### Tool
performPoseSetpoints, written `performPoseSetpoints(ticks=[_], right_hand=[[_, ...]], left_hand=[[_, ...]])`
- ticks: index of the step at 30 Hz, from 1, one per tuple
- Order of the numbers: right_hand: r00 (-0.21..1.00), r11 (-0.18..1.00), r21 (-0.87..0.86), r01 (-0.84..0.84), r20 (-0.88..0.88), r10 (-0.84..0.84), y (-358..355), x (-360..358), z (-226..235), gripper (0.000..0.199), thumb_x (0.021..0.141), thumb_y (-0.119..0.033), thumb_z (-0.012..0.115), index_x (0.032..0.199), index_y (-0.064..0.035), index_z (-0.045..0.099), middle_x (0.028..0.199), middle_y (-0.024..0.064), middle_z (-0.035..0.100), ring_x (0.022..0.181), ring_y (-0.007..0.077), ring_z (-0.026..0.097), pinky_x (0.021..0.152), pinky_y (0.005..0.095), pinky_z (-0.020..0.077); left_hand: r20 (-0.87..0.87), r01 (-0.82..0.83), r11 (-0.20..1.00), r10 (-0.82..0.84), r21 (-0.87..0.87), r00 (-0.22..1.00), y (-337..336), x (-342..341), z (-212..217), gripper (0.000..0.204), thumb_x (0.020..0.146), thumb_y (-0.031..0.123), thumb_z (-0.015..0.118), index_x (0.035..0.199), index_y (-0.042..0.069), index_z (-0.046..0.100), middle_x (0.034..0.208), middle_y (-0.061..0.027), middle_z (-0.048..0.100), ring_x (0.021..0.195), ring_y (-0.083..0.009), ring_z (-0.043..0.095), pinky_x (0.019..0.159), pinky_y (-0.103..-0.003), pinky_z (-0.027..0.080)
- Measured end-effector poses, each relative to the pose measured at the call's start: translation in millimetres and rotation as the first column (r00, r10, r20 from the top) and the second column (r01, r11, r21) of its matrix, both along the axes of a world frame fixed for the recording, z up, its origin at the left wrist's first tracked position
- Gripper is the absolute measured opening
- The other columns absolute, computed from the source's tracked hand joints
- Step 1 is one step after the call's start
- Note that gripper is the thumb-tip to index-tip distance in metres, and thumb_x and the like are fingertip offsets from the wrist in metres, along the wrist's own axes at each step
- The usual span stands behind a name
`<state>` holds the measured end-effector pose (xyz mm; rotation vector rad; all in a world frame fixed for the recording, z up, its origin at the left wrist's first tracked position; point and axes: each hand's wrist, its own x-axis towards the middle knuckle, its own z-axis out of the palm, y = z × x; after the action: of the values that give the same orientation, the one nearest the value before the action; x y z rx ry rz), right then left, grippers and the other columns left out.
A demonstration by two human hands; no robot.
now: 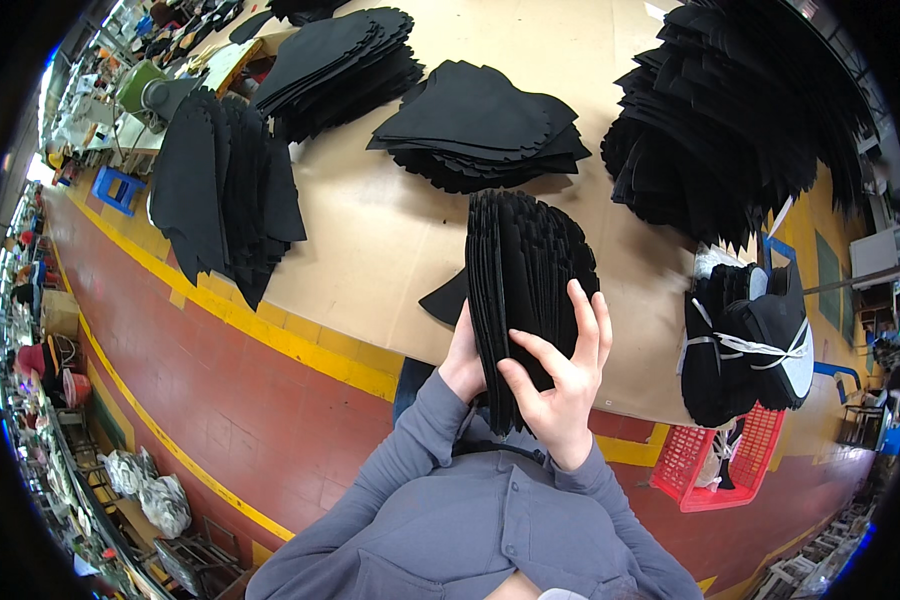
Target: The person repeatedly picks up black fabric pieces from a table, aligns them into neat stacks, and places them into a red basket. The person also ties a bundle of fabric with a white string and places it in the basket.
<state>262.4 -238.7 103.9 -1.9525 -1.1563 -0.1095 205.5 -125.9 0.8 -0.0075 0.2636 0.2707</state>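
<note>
Between my hands stands a thick stack of black cut pieces [525, 270], on edge at the table's near side, its layers fanned slightly and their edges notched. My left hand [463, 355] grips the stack's left side; most of its fingers are hidden behind it. My right hand [562, 375] holds the stack from the right, thumb and fingers spread along the layers. A loose black piece [444, 299] pokes out flat on the table, left of the stack.
The tan table [360, 240] carries more black stacks: a leaning one [225, 190], a far-left one [340, 65], a middle one [480, 120] and a large pile [730, 120]. At right are white-tied bundles [745, 345] above a red basket [685, 470]. A blue stool [118, 190] stands left.
</note>
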Motion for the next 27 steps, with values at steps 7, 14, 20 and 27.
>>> performPoseSetpoints(ticks=[7, 14, 20, 27], right_hand=[[0.999, 0.999, 0.024, 0.026, 0.021, -0.026, 0, 0, -9, 0.017, 0.07, -0.016, 0.079, 0.085, -0.0094, 0.078, 0.144, 0.0178, 0.048, 0.139, 0.0404, 0.032, 0.112, 0.0459, 0.0319], [0.999, 0.999, 0.015, 0.034, 0.016, -0.034, 0, -3, -5, 0.016, 0.07, -0.015, 0.079, 0.086, -0.0099, 0.078, 0.144, 0.0169, 0.048, 0.138, 0.0392, 0.034, 0.111, 0.0455, 0.0336], [0.997, 0.997, 0.003, 0.073, 0.015, -0.073, 2, -5, -9, 0.02, 0.072, -0.006, 0.073, 0.091, -0.0126, 0.077, 0.146, 0.0166, 0.045, 0.139, 0.04, 0.032, 0.112, 0.0463, 0.0316], [0.999, 0.998, -0.046, 0.036, 0.04, -0.035, 0, -6, -3, 0.021, 0.071, -0.013, 0.076, 0.091, -0.0164, 0.078, 0.148, 0.0177, 0.041, 0.141, 0.0409, 0.026, 0.115, 0.0475, 0.0266]], left_hand=[[-0.057, -0.016, 0.999, 0.018, 0.04, 0.998, -2, 0, 6, 0.058, 0.098, 0.046, 0.042, 0.139, 0.005, 0.049, 0.137, -0.0171, 0.054, 0.121, -0.031, 0.057, 0.107, -0.045, 0.045], [-0.094, -0.021, 0.991, 0.033, 0.13, 0.995, -4, -3, 6, 0.058, 0.099, 0.046, 0.042, 0.138, 0.004, 0.05, 0.137, -0.0173, 0.055, 0.12, -0.0311, 0.058, 0.106, -0.045, 0.046], [-0.055, -0.041, 0.998, 0.043, 0.039, 0.998, -2, -2, -5, 0.055, 0.099, 0.042, 0.043, 0.138, 0.003, 0.05, 0.135, -0.0174, 0.056, 0.119, -0.0314, 0.058, 0.105, -0.044, 0.047], [-0.039, -0.03, 0.997, 0.033, 0.066, 0.999, -3, -2, 5, 0.058, 0.099, 0.044, 0.041, 0.14, 0.004, 0.048, 0.137, -0.0174, 0.054, 0.12, -0.0308, 0.058, 0.105, -0.045, 0.048]])
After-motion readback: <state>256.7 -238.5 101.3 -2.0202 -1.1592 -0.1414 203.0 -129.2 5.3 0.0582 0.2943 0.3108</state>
